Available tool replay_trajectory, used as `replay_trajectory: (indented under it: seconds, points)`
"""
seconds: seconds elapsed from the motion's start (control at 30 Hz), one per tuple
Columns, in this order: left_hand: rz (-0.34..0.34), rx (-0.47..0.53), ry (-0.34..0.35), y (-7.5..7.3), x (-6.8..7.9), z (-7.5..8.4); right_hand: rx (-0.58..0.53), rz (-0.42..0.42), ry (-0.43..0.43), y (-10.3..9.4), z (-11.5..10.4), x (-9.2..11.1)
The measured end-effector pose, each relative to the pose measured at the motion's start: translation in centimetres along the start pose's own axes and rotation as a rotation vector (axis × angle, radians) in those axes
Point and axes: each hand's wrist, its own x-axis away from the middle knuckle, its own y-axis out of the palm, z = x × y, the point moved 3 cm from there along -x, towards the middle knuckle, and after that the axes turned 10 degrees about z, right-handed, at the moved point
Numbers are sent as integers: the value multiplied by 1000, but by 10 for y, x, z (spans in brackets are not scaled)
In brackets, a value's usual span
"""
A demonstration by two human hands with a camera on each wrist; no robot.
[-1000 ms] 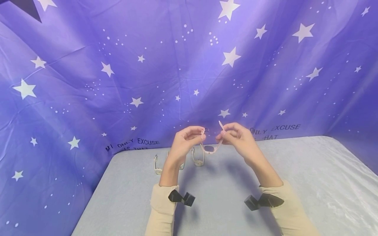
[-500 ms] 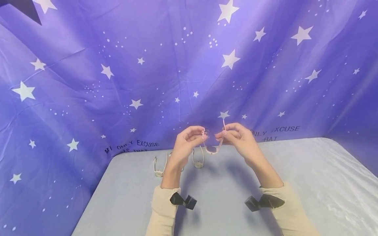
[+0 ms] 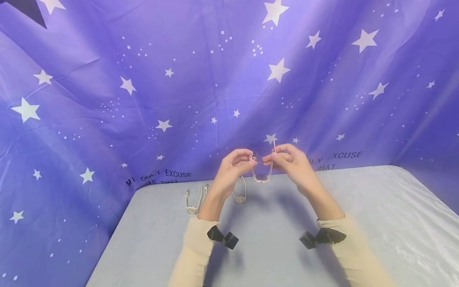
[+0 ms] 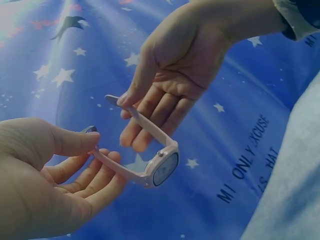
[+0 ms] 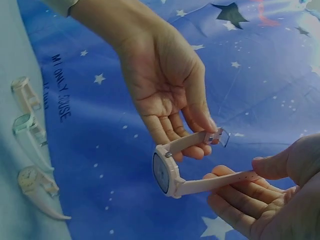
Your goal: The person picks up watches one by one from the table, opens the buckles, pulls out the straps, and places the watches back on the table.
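A pale pink wristwatch [image 3: 262, 181] hangs in the air between both hands, its strap unfastened and its case lowest in the head view. My left hand [image 3: 229, 170] pinches the buckle end between thumb and fingers; the metal buckle [image 5: 225, 137] sticks out past the fingertips in the right wrist view. Thumb and fingers of my right hand [image 3: 295, 164] pinch the other strap end, the one with holes, and its tip pokes up above them. The dial [image 4: 165, 169] faces away from the hands in the left wrist view.
On the grey cloth-covered table [image 3: 272, 247] stand more watches with open straps: a cream one [image 3: 193, 209], another pale one [image 3: 239, 198], and a greenish one [image 5: 24, 122] between them, mostly hidden by my left arm in the head view. Behind hangs a purple star-printed curtain [image 3: 201, 87].
Both hands have moved slightly right and up with the watch. The watch has turned, so its dial no longer shows in the head view, and the right-hand strap stands more upright.
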Motion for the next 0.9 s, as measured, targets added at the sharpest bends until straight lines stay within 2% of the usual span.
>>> replay_trajectory:
  seconds: [0.17,0.37,0.47,0.7,0.9]
  points:
    - [-23,-2,-61,1,-5,-7,-57,-42,62,-2,11,-7]
    - [-30,35,-180,3,-9,-20,-103,-83,216,-5,31,-13]
    - [-20,48,-247,4,-12,-27,-126,-85,281,-5,39,-15]
    - [23,13,-390,9,-20,-47,-97,-122,360,-6,59,-22]
    - [54,1,-476,15,-23,-60,-97,-144,427,-2,73,-25]
